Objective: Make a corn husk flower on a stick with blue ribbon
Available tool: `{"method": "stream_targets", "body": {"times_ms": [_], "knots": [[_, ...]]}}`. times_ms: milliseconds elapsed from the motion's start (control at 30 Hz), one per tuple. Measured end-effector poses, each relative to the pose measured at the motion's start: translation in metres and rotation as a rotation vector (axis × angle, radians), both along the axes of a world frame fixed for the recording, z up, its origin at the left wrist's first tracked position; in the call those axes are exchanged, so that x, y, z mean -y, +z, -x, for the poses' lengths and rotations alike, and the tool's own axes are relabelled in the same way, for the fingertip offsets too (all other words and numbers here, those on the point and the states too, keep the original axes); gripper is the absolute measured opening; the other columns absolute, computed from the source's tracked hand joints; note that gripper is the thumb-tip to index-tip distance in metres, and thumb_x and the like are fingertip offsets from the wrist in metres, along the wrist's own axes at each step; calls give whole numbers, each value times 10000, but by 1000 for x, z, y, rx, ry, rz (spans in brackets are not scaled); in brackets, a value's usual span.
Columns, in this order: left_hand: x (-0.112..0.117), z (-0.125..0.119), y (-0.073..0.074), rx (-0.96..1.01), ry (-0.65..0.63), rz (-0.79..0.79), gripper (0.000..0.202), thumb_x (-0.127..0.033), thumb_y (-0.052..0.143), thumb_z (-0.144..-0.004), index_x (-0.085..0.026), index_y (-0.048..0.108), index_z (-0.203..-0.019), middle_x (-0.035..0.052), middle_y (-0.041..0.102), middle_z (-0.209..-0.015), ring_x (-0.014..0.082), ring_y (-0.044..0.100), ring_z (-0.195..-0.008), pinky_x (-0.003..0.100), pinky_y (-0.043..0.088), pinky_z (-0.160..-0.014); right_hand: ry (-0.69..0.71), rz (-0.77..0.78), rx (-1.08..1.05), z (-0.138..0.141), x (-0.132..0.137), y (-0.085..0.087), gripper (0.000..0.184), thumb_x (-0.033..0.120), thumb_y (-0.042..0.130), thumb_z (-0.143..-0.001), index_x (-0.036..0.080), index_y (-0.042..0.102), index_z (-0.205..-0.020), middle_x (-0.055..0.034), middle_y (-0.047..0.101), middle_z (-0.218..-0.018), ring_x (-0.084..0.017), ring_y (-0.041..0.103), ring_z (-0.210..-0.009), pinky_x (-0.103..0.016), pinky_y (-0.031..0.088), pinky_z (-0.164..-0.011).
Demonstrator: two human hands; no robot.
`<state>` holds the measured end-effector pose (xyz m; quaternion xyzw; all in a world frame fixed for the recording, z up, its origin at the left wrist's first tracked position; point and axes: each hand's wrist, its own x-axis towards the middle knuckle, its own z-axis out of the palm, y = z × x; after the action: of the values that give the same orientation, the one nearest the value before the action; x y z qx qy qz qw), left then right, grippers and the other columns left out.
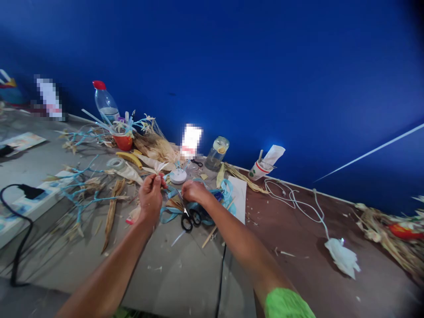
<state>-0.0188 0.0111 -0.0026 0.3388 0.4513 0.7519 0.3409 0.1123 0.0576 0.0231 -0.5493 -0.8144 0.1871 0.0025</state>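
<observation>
My left hand [151, 194] pinches a pale corn-husk flower [156, 168], its petals spreading above the fingertips. My right hand [193, 191] is closed over the cluttered middle of the table; what its fingers hold, if anything, is hidden. Just below it lie scissors [187, 219] with black handles, their blades pointing up towards the hand. Loops of light blue ribbon [169, 216] curl around the scissors. Between and beyond the hands stands a small round white base [178, 176] with thin blue stems. A thin wooden stick [209, 236] rests under my right forearm.
Blue-wrapped branches [79, 201] with dried flowers spread at left, near a white power strip [36, 205]. A tape roll [115, 164], red cup [123, 141], plastic bottle [106, 104] and glass jar [217, 153] stand farther back. At right lie a white cable [298, 201] and crumpled tissue [342, 256].
</observation>
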Motion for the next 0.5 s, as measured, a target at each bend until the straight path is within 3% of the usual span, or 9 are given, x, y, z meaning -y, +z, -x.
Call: {"method": "stream_targets", "body": {"times_ms": [133,267,400,500], "knots": [[2,-1,2,-9,-2,29,166,-347,603,-762,-182,615,-782,-26,539,-628,85,490,-550,206,397,-567,41,-4,8,5,9,7,130,231,615,-661,221,684,-771,-35,703,-931,-206,621,-888,-279,440,-717],[4,-2,3,-20,-13,22,165,-346,584,-780,-184,612,-797,-29,534,-631,82,485,-552,203,392,-556,-41,-63,-22,1,10,15,182,278,509,-784,239,672,-856,-33,698,-932,-188,624,-877,-268,430,-706],[5,-5,4,-35,-39,40,170,-346,562,-798,-184,609,-819,-29,523,-624,80,476,-547,197,387,-534,-162,-146,-32,-21,-8,24,246,339,460,-834,213,664,-889,-71,686,-961,-202,618,-896,-273,417,-726],[5,-6,4,-29,-70,42,181,-359,564,-794,-181,598,-804,-28,514,-613,79,467,-531,194,380,-507,-261,-170,-17,-45,-27,30,255,299,437,-844,207,663,-918,-85,687,-961,-212,618,-901,-282,417,-727]]}}
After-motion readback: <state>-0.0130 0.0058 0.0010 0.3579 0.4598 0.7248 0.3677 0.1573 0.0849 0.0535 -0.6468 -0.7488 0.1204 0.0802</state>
